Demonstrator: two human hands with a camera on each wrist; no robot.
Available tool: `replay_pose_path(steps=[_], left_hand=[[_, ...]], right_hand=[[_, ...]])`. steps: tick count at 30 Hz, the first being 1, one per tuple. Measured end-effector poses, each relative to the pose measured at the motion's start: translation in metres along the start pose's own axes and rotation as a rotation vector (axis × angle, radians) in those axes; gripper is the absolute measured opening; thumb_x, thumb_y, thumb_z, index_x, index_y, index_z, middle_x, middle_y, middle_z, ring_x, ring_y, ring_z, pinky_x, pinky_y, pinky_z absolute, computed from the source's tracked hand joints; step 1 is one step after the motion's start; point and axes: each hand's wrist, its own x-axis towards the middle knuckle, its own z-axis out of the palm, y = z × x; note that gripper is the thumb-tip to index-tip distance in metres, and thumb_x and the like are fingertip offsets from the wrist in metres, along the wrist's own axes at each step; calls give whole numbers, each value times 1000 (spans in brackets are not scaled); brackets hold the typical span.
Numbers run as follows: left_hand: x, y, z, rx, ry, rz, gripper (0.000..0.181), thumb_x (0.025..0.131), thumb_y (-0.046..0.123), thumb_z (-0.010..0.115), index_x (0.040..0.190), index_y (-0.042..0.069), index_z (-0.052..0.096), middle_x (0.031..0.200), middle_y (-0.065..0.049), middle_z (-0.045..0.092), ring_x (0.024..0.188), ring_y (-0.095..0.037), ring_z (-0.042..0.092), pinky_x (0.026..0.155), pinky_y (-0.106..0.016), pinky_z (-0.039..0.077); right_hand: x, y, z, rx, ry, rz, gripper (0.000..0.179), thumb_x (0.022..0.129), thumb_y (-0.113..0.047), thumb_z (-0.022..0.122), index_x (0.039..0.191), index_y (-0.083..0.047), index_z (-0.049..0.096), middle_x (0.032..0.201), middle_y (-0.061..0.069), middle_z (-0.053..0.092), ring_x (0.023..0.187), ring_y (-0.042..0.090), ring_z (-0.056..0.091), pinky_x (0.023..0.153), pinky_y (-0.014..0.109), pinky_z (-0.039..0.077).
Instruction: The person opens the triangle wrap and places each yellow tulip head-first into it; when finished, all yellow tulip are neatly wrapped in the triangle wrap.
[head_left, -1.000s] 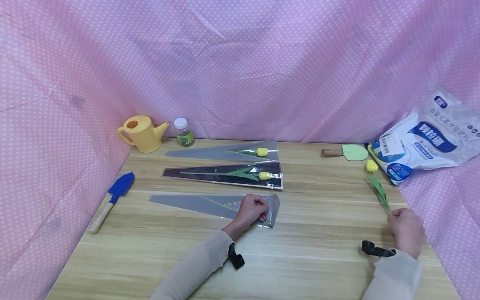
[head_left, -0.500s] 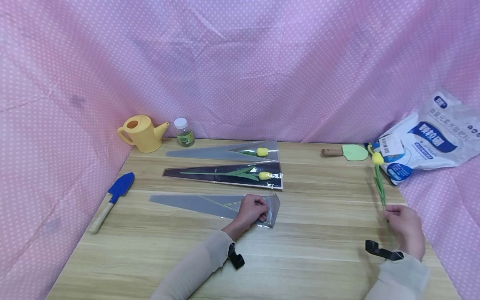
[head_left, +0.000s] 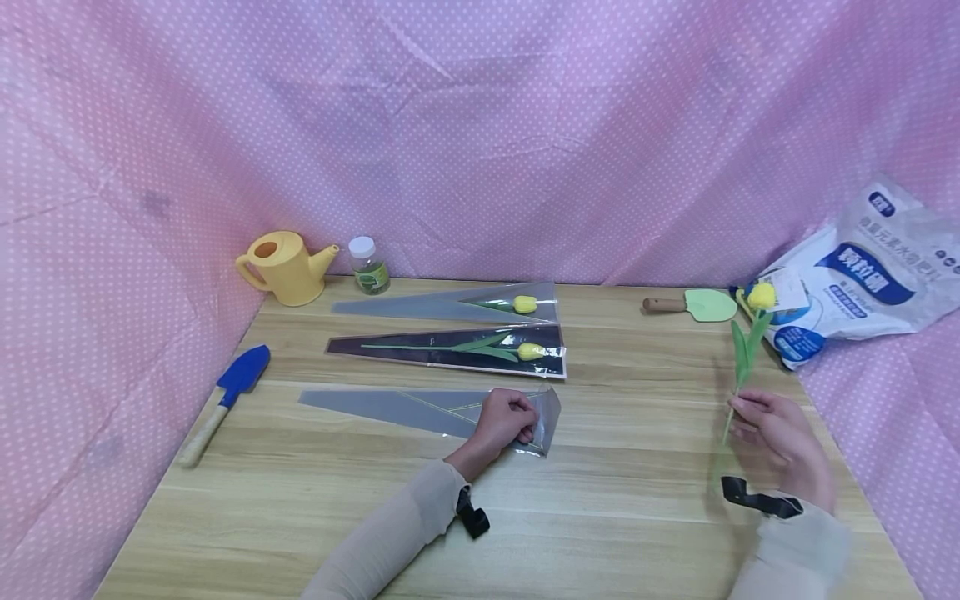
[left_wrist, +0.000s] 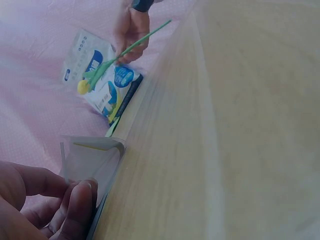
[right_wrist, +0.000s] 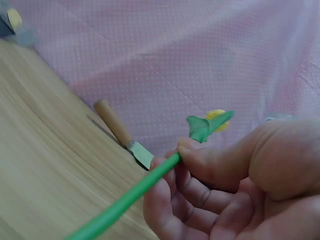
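Observation:
My right hand [head_left: 776, 433] pinches the green stem of a yellow tulip [head_left: 762, 297] between thumb and fingers, the bloom pointing away and up. In the right wrist view the stem [right_wrist: 132, 195] runs toward the camera past my fingertips. My left hand [head_left: 504, 417] pinches the upper film at the wide end of a grey flower sleeve [head_left: 375, 407] lying on the table. The left wrist view shows that sleeve's mouth [left_wrist: 95, 155] lifted apart beside my thumb. Behind it lie a dark sleeve [head_left: 405, 348] and another grey sleeve [head_left: 405, 307], each with a yellow tulip inside.
A yellow watering can [head_left: 288, 271] and a white-capped jar [head_left: 370, 267] stand at the back left. A blue trowel [head_left: 238, 375] lies at the left edge. At the back right are a green trowel [head_left: 708, 306] and a white fertilizer bag [head_left: 862, 275] leaning against the pink curtain.
My right hand has lifted the tulip and moved it left and slightly away, turning it more upright. My left hand stays on the front sleeve.

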Motion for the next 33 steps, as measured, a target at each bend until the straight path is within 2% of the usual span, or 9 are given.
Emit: replay_pose_path(steps=[4,8,13,16,21,28,33], left_hand=[[0,0,0,3,5,7,11,82,-7,62,86,-12,71,59,-11,65,42,-7,55,41,-21,48],[0,0,0,1,1,8,11,81,-8,61,85,-12,71,57,-6,62,42,-6,55,41,-20,48],[1,-1,0,-8,-8,9,10,80,-9,61,82,-11,70,55,0,60,42,-6,56,42,-20,48],[1,-2,-1,-6,-12,13,10,80,-8,60,81,-10,70,54,0,60,42,-6,56,42,-21,49],[1,-3,-2,-4,-17,15,11,80,-8,59,81,-10,70,53,2,60,41,-6,56,42,-21,49],[3,-4,-2,-6,-13,3,11,80,-7,60,81,-10,71,53,1,60,41,-6,56,42,-21,49],[3,-4,-2,-9,-13,6,11,80,-8,60,82,-10,71,54,0,60,42,-6,56,42,-21,49]], right_hand=[[8,2,11,185,-108,-42,23,104,-6,48,99,-19,66,91,-7,67,82,5,68,74,23,59],[15,5,21,357,-194,-91,25,105,0,41,103,-12,62,93,-2,66,87,10,69,80,27,60],[23,10,36,542,-257,-163,26,104,5,34,107,-6,57,96,3,68,93,14,69,84,33,61],[28,11,46,624,-245,-193,24,104,6,34,108,-4,55,97,6,68,93,17,70,85,36,61],[36,12,61,738,-173,-209,22,103,7,35,104,-3,54,93,10,69,89,21,70,83,38,61],[42,13,82,842,-57,-132,12,102,6,42,106,-5,46,92,9,64,88,20,66,87,39,61],[45,9,92,874,23,-107,15,101,6,44,106,-7,39,89,7,59,87,19,63,88,38,60]])
